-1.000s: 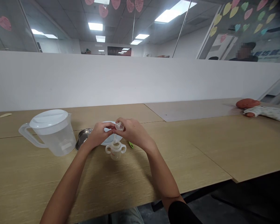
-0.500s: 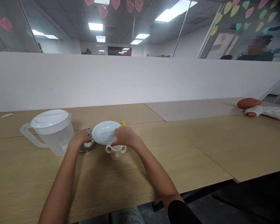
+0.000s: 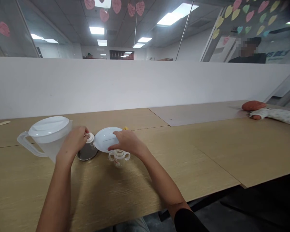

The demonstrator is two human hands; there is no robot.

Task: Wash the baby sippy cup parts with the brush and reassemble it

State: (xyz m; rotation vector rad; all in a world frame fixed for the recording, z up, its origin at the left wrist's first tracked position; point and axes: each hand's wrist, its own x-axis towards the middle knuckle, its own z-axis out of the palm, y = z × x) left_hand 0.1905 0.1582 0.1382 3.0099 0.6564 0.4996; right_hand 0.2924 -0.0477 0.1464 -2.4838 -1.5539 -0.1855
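Observation:
My left hand (image 3: pixel 73 143) is closed, thumb and fingers pinching a small clear piece with a white top (image 3: pixel 90 138), perhaps a bottle cap. This piece is over a round dark metal tray (image 3: pixel 87 153). Thumb and fingers apart, my right hand (image 3: pixel 129 141) hovers at the right side of a white oval dish (image 3: pixel 103 138). Just below it stands a clear baby bottle (image 3: pixel 119 160) with two white side handles, its teat showing under the hand. Whether the right hand touches the dish or bottle I cannot tell.
A lidded translucent pitcher (image 3: pixel 49 135) stands left of my left hand, its handle to the left. Something yellow (image 3: pixel 125 128) shows behind the dish. A doll-like figure in pale cloth (image 3: pixel 275 115) lies at the far right. Behind the glass is a person (image 3: pixel 250 54).
My left hand has lifted the white-topped clear piece slightly and turned, uncovering more of the metal tray. My right hand's fingers have spread a little above the bottle. The view has shifted slightly.

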